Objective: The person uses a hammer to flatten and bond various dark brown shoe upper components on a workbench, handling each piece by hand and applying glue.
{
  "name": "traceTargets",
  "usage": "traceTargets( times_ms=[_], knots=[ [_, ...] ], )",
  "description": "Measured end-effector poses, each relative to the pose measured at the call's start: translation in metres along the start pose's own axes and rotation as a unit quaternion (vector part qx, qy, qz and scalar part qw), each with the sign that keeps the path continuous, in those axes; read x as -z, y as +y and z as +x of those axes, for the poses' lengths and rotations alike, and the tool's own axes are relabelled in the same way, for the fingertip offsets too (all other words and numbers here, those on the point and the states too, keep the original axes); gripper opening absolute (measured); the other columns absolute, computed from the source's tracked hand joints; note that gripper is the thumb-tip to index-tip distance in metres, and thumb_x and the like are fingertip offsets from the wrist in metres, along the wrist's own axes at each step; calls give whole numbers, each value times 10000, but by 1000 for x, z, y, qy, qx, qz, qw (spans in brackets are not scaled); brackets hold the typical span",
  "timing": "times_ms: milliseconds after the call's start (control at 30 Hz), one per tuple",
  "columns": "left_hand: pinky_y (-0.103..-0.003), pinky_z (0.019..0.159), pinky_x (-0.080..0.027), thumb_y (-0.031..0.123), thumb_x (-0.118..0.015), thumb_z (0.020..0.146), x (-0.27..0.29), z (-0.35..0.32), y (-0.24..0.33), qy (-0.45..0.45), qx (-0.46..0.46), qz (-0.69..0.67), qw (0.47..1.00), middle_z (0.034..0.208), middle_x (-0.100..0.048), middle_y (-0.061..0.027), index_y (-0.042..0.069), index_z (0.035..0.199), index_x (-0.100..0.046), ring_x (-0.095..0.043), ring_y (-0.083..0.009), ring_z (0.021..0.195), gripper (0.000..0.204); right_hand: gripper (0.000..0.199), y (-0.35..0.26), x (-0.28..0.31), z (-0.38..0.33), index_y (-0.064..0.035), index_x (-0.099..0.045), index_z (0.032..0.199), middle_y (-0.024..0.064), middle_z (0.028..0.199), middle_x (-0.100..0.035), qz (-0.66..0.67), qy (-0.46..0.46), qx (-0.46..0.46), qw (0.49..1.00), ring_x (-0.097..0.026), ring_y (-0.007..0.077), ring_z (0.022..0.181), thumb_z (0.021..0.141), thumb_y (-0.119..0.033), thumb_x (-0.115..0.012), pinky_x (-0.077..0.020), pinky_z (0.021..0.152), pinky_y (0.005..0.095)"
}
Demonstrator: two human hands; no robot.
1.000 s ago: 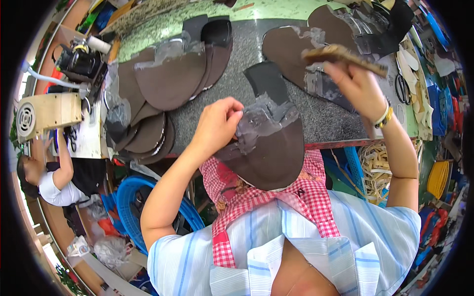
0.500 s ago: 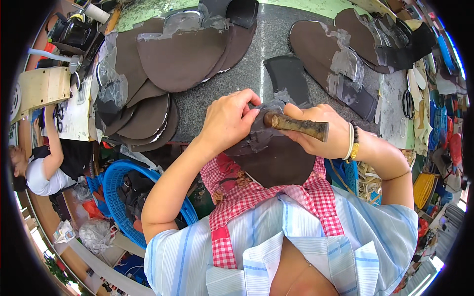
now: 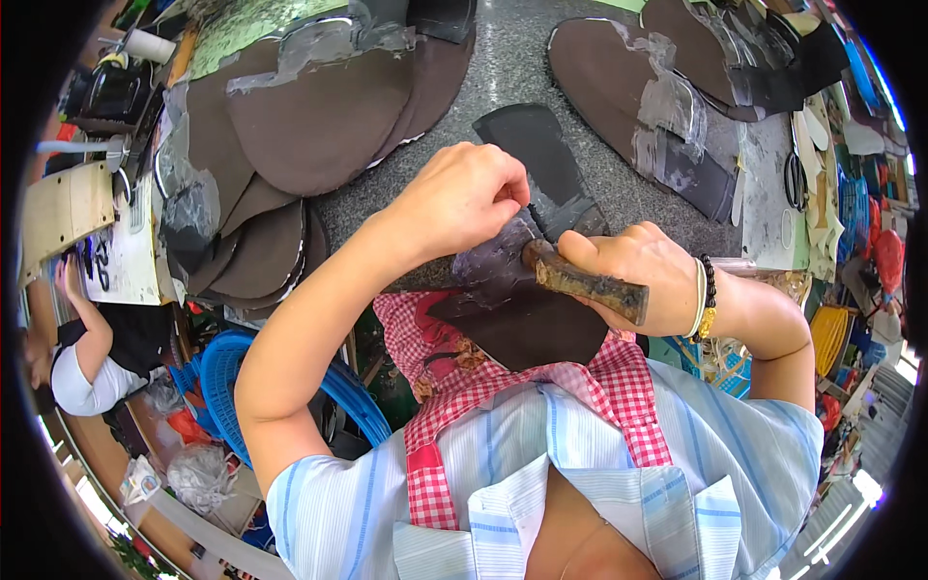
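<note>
A dark brown rounded piece with a grey, glue-like smeared band lies between my hands, hanging over the table's near edge toward my apron. My left hand is closed, thumb and fingers pinched at the upper edge of the smeared part; a dark bit of material shows under the fingertips. My right hand is wrapped round a tool with a worn, stained wooden handle; its working end is hidden. Just beyond, a black curved piece lies flat on the tabletop.
Stacked brown pieces with smeared edges cover the left of the grey table; more brown pieces lie right. Scissors rest at the far right. A blue basket stands lower left. Another person is farther left.
My left hand has lifted away from the tool and turned, pinching at the upper edge. My right hand and tool have shifted slightly down. The whole view has shifted a little.
</note>
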State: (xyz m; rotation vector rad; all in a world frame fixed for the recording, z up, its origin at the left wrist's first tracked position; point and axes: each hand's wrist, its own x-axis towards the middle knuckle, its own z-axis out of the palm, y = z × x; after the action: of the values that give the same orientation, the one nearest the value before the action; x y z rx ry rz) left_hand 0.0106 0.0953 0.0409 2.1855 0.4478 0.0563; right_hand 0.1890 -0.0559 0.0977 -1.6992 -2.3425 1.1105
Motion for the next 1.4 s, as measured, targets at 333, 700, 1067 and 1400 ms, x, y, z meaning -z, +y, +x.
traceTargets(
  times_ms=[333, 700, 1067, 1400],
  knots=[
    [-342, 655, -530, 46, -747, 761, -11, -15, -13, 103, -151, 90, 979, 835, -674, -61, 44, 940, -733, -649, -231, 755, 180, 369, 11, -8, -5, -36, -484, 1052, 170, 667, -624, 46, 39, 23, 998, -650, 410, 643, 819, -231, -693, -511, 553, 487],
    [-345, 658, -520, 108, -709, 697, -16, -25, -29, 166, -258, 224, 925, 905, -663, 1, 115, 927, -730, -625, -204, 796, 231, 221, 32, 7, 9, -70, -618, 1111, 149, 740, -596, 43, 118, 79, 989, -614, 376, 620, 918, -175, -641, -494, 544, 443],
    [-343, 659, -522, 139, -668, 671, -18, -27, -30, 170, -283, 244, 912, 934, -654, -1, 98, 933, -725, -620, -200, 800, 271, 207, 26, 11, 20, -35, -611, 1034, 165, 639, -584, 71, 148, 22, 986, -610, 386, 592, 897, -184, -655, -486, 534, 463],
    [-364, 721, -519, 104, -792, 732, -31, -44, -12, 217, -119, 137, 959, 919, -672, -33, 73, 925, -730, -628, -247, 822, 206, 210, 32, 5, 23, -52, -596, 1044, 170, 614, -583, 29, 132, 76, 988, -605, 399, 595, 906, -198, -658, -474, 533, 475]
  ],
)
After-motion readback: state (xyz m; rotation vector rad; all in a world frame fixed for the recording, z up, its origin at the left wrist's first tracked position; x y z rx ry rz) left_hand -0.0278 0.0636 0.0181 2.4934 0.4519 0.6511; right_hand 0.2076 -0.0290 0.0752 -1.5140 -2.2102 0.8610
